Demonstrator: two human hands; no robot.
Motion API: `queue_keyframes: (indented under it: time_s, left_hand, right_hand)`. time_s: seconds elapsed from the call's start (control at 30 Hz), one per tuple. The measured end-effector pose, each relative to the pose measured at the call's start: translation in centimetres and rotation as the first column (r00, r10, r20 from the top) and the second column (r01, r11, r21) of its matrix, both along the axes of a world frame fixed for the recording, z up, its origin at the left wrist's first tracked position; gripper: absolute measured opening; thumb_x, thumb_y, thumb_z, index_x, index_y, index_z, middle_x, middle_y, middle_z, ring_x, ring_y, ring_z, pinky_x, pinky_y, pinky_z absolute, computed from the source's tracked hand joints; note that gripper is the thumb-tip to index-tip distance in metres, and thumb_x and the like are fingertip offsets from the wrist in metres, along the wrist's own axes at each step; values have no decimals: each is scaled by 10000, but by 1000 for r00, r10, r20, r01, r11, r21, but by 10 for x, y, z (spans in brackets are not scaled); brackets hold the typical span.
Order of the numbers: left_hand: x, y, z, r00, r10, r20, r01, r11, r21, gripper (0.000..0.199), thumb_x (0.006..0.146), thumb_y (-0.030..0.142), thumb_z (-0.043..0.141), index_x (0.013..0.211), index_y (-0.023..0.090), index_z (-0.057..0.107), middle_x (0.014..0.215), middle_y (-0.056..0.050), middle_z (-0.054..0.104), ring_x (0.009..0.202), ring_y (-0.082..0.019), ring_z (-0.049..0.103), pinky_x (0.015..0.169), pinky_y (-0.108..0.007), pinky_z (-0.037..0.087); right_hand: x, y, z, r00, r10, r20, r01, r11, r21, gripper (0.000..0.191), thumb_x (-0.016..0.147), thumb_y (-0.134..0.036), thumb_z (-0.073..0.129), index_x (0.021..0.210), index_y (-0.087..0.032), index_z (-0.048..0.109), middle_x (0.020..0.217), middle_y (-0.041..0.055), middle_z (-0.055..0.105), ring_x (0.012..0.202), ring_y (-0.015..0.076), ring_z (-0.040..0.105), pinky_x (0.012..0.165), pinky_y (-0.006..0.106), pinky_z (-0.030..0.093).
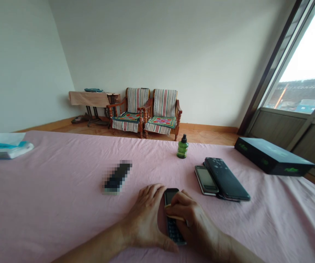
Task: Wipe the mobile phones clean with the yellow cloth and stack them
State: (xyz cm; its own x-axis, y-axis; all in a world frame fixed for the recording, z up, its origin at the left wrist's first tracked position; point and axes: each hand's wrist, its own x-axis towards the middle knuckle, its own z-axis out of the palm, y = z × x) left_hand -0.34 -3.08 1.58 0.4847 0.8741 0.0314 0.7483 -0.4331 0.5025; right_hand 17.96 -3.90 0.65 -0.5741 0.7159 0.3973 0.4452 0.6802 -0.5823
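A dark keypad phone (174, 231) lies face up on the pink cloth, its screen at the far end. My left hand (143, 215) braces it from the left, forefinger by the top corner and thumb along the bottom edge. Over the middle of the phone, my right hand (193, 215) pinches a thin yellowish stick (178, 218), whose tip is around the upper keys. What kind of stick it is, I cannot make out. Part of the keypad is hidden beneath the right fingers.
Right of my hands, a silver-edged phone (207, 180) lies against a larger black case (227, 179). Farther off are a green bottle (182, 148) and a black box (274, 155). To the left are a pixelated dark object (117, 178) and a tissue pack (6, 149).
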Motion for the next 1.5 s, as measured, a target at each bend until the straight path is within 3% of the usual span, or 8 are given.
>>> queue_keyframes:
  time_s: [0.13, 0.27, 0.43, 0.7, 0.9, 1.07, 1.3, 1.5]
  left_hand:
    - [1, 0, 0, 1000, -5, 22, 5, 999, 35, 1027, 408, 576, 789, 1281, 178, 423, 1310, -148, 444, 1205, -381, 403, 1038, -561, 298]
    - [2, -2, 1, 999, -7, 35, 6, 999, 41, 1014, 406, 565, 791, 1266, 167, 429, 1281, -144, 460, 1178, -369, 417, 1028, -546, 308]
    - [3, -1, 4, 999, -23, 50, 20, 998, 54, 910, 410, 554, 792, 1190, 204, 481, 1193, -99, 509, 1094, -342, 473, 978, -518, 356]
    - [-1, -1, -3, 999, -8, 35, 8, 1000, 14, 1085, 423, 596, 782, 1332, 178, 361, 1330, -150, 427, 1226, -384, 372, 1054, -547, 270]
    - [-1, 1, -5, 999, -25, 45, 23, 998, 59, 1004, 427, 608, 779, 1288, 231, 424, 1298, -113, 460, 1187, -375, 421, 1029, -547, 305]
    - [-2, 0, -5, 1000, -8, 25, 7, 1000, 31, 1113, 432, 631, 770, 1365, 202, 342, 1364, -155, 412, 1248, -402, 367, 1057, -577, 261]
    - [-1, -2, -2, 1000, -2, 29, 1, 1000, 28, 1116, 451, 651, 754, 1369, 164, 347, 1360, -172, 417, 1253, -407, 363, 1067, -588, 249]
    - [-2, -1, -1, 999, -5, 34, 5, 1000, 15, 1134, 437, 659, 757, 1372, 165, 347, 1378, -180, 404, 1269, -411, 347, 1072, -594, 239]
  right_hand:
    - [13, -5, -2, 998, -29, 62, 27, 999, 19, 408, 626, 75, 420, 774, -212, 669, 827, 27, 576, 798, 168, 495, 700, 281, 398]
    - [13, -3, -2, 994, -74, 76, 70, 996, 59, 345, 621, 75, 431, 677, -193, 641, 766, 24, 558, 754, 161, 486, 680, 281, 388]
    - [0, -1, 1, 1000, 28, 1, -28, 998, 55, 368, 583, 98, 431, 691, -181, 645, 799, 22, 574, 796, 152, 500, 679, 252, 386]
    - [26, 3, 8, 997, 44, 64, -43, 999, -18, 349, 645, 77, 433, 718, -179, 658, 765, 18, 525, 748, 140, 498, 654, 252, 377]
    - [16, -3, 11, 993, 98, 64, -99, 995, 8, 374, 570, 101, 411, 713, -170, 625, 816, 22, 534, 786, 142, 492, 664, 240, 383]
    - [26, 4, 7, 996, 13, 89, -13, 1000, -4, 318, 701, 73, 453, 717, -183, 641, 760, 9, 503, 747, 135, 498, 656, 252, 384]
    - [29, 27, -10, 991, -115, 75, 112, 992, 50, 298, 843, -21, 455, 950, -204, 665, 868, 37, 514, 791, 147, 506, 702, 272, 422]
    - [29, 18, -9, 995, -95, 8, 95, 995, -5, 288, 782, 33, 469, 657, -173, 627, 725, 6, 519, 697, 123, 505, 636, 242, 394]
